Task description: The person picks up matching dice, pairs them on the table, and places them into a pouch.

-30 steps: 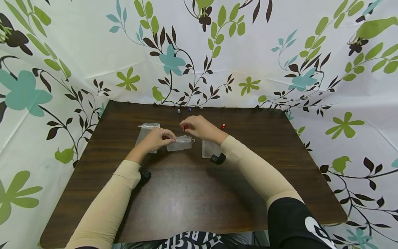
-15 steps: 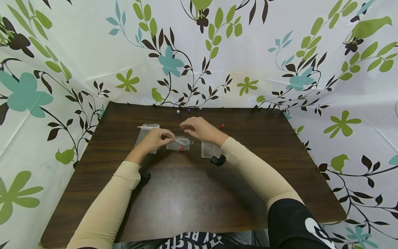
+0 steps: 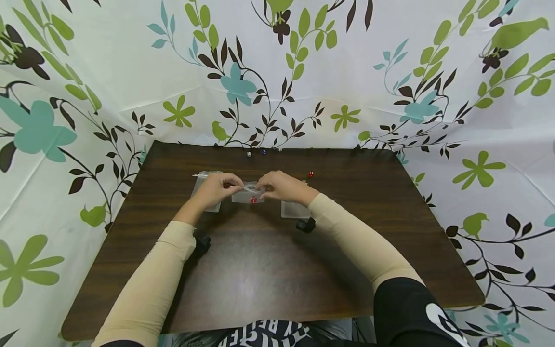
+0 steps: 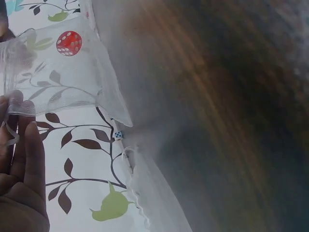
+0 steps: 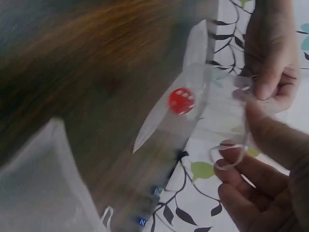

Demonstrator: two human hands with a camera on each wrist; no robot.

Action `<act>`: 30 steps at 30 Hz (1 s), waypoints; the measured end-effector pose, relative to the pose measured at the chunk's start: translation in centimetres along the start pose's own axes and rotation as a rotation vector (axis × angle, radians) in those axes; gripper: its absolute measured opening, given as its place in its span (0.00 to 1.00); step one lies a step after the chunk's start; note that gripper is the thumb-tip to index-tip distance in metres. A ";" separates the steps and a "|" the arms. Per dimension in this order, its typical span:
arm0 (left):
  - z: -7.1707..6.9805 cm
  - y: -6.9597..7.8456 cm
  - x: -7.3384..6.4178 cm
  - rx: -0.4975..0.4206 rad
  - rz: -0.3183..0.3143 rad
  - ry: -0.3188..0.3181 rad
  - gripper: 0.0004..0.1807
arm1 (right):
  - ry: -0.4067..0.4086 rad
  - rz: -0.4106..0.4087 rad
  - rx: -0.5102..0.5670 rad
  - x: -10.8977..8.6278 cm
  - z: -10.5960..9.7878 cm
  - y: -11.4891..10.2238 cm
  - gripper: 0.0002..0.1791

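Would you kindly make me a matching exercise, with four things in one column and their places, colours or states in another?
Things:
1. Table
2. Held bag
3. Blue die
4. Left forearm's sleeve

Descriptions:
A. Beige
B. Near the table's far edge
C. Dark brown
D. Between the left hand and right hand, a red die showing inside

Right pairs: 1-C, 2-D, 3-B, 4-A

A die (image 3: 253,199) is in the middle bag (image 3: 239,196); on the counter (image 3: 260,270), the left bag (image 3: 200,182) and right bag (image 3: 295,210) lie either side, more dice (image 3: 264,152) behind.
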State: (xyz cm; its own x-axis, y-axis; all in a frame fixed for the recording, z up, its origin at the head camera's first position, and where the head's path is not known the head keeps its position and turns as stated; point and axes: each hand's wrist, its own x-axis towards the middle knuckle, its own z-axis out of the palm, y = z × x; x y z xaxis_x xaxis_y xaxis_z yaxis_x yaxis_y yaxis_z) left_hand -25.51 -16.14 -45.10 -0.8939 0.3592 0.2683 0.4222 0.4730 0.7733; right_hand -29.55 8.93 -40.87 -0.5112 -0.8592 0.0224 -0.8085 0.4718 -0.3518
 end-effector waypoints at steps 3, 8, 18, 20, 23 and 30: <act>-0.2 0.2 0.1 0.010 -0.003 0.011 0.03 | 0.010 -0.005 -0.046 -0.1 0.1 0.2 0.10; -0.8 0.7 0.3 0.042 0.001 0.033 0.03 | 0.072 0.003 -0.058 -0.4 -0.4 0.2 0.09; -1.6 1.3 0.7 0.075 0.042 0.069 0.03 | 0.162 -0.034 -0.065 -0.3 -1.7 -0.1 0.09; -1.5 1.2 0.7 0.084 0.058 0.061 0.03 | 0.163 -0.032 -0.062 -0.3 -1.5 0.0 0.09; -1.3 1.0 0.7 0.098 0.068 0.035 0.04 | 0.152 -0.037 -0.066 -0.2 -1.2 0.1 0.09; -1.2 0.8 0.7 0.190 0.175 -0.010 0.09 | 0.132 -0.032 -0.082 -0.1 -0.6 0.2 0.13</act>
State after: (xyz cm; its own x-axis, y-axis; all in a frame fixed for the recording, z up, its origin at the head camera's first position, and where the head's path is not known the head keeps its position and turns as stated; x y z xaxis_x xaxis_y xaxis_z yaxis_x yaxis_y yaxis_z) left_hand -25.95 -16.49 -43.58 -0.8034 0.4568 0.3820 0.5921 0.5450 0.5936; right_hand -29.86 9.26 -40.36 -0.5141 -0.8433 0.1569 -0.8433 0.4635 -0.2719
